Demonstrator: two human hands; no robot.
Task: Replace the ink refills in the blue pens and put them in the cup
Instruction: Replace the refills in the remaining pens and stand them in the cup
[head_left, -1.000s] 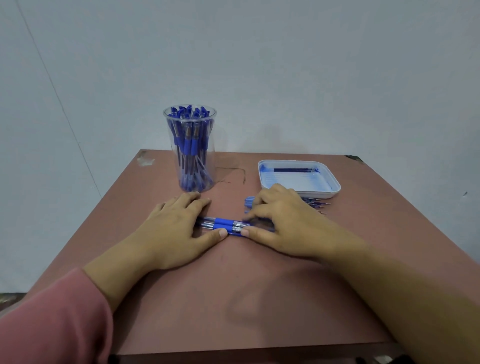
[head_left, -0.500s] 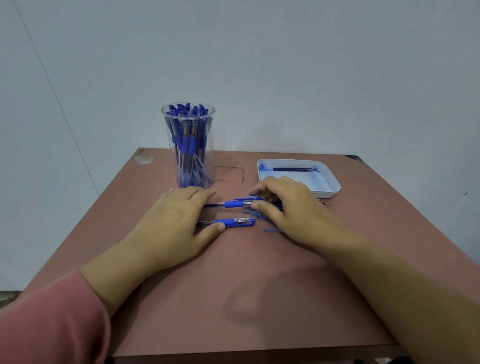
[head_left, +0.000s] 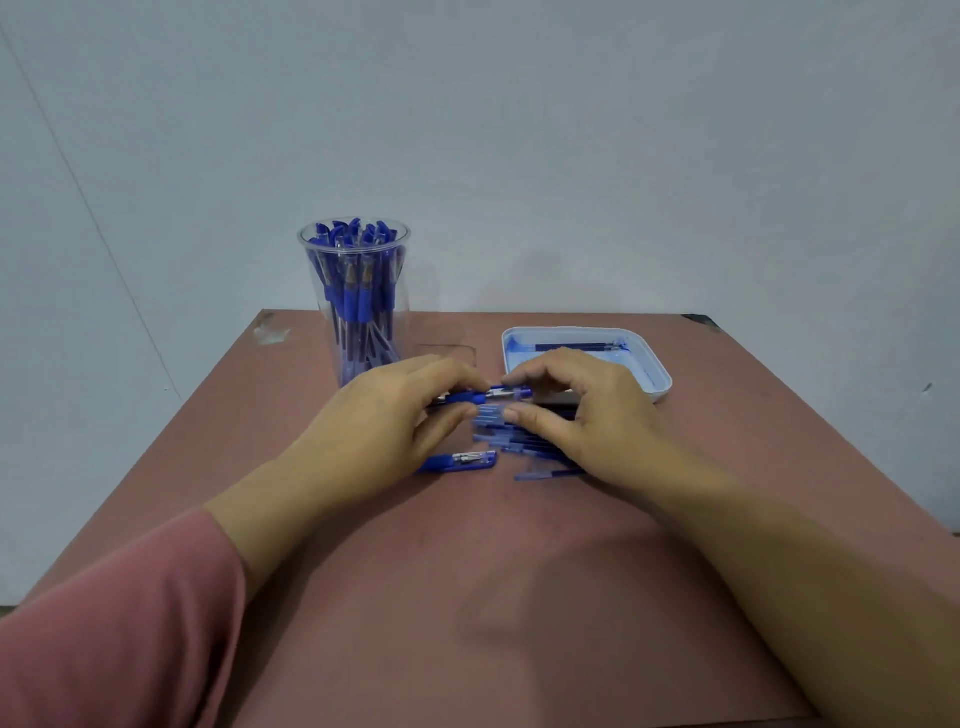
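Blue pen (head_left: 469, 398), slim plastic, pinched by left hand (head_left: 379, 434) and right hand (head_left: 589, 415).

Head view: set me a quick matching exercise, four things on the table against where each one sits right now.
Things:
1. clear cup
2. white tray
3. upper pen
4. lower pen

Places:
a. lying on the table, nearer the person
b. held between left hand and right hand
c. far left, full of blue pens
d. far right, one refill inside

Pairs: 1-c, 2-d, 3-b, 4-a
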